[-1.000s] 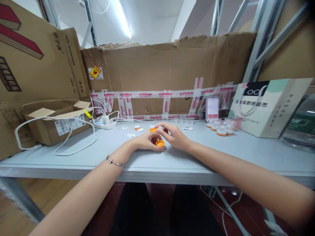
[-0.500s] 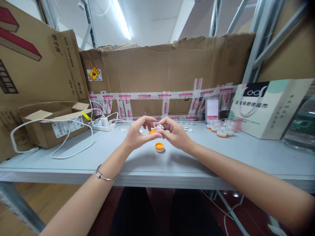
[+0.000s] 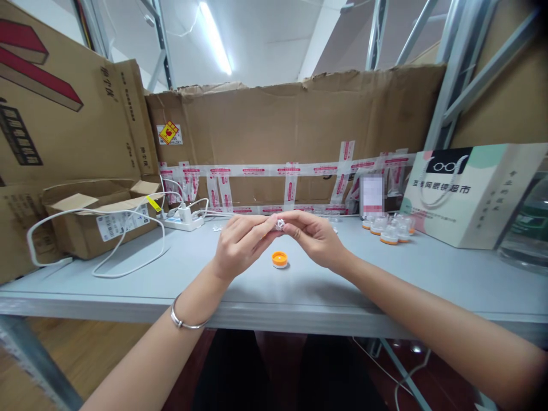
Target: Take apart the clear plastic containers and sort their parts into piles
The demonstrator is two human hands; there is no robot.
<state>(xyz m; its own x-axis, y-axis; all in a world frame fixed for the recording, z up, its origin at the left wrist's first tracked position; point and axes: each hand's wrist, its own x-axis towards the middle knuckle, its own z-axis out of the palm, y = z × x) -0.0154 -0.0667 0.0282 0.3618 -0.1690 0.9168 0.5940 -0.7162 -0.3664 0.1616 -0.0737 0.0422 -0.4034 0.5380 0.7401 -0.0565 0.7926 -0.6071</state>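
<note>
At the far left of the table (image 3: pixel 180 274), an open cardboard box (image 3: pixel 81 228) stands with a loop of white cable (image 3: pixel 160 251) before it. Just right of it lies a white power strip (image 3: pixel 180 222) with a plug in it. Next, small white pieces (image 3: pixel 217 227) lie on the far side, partly hidden by the left hand (image 3: pixel 240 242), which wears a silver bracelet (image 3: pixel 176 318) at its wrist. That hand pinches a small white part (image 3: pixel 279 225) in its fingertips, raised above the tabletop at the middle. Below and nearer, an orange-and-white round piece (image 3: pixel 279 260) rests on the table, apart from both hands. The right hand (image 3: pixel 317 237) grips the same part from the right. Farther right, clear domed containers (image 3: pixel 389 233) with orange bases cluster beside a pale paper bag (image 3: pixel 456 208).
</note>
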